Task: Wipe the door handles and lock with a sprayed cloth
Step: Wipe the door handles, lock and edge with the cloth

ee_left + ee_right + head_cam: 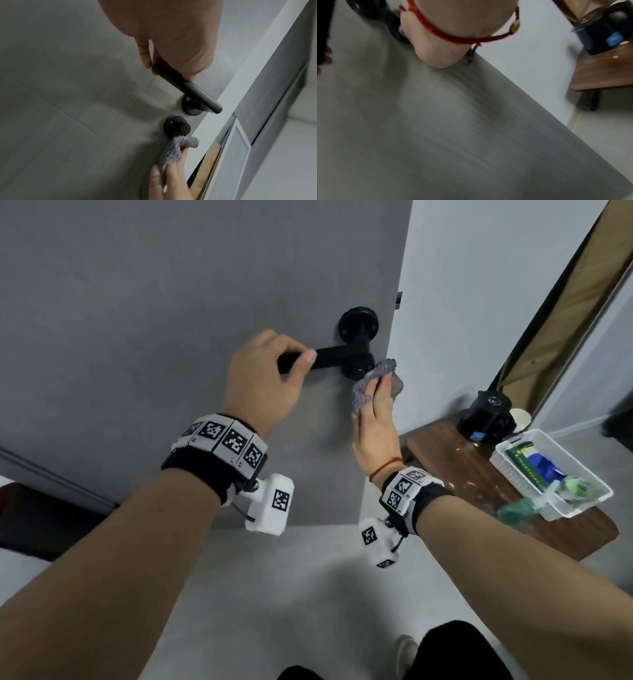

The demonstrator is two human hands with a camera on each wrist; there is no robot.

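Left hand [260, 378] grips the black door handle [337, 358] on the grey door [171, 285]; right hand [376, 426] holds the grey cloth [368, 390], pressed against the lock [178, 127] beneath the handle.

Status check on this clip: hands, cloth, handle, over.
Left hand grips the black lever handle. Right hand holds the grey cloth against the lock knob below. Nothing in the way.

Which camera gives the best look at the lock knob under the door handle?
The left wrist view: the lock knob shows whole, with the cloth touching it from below. In the head view the handle hides most of it. The right wrist view is blurred, the wrist blocking it.
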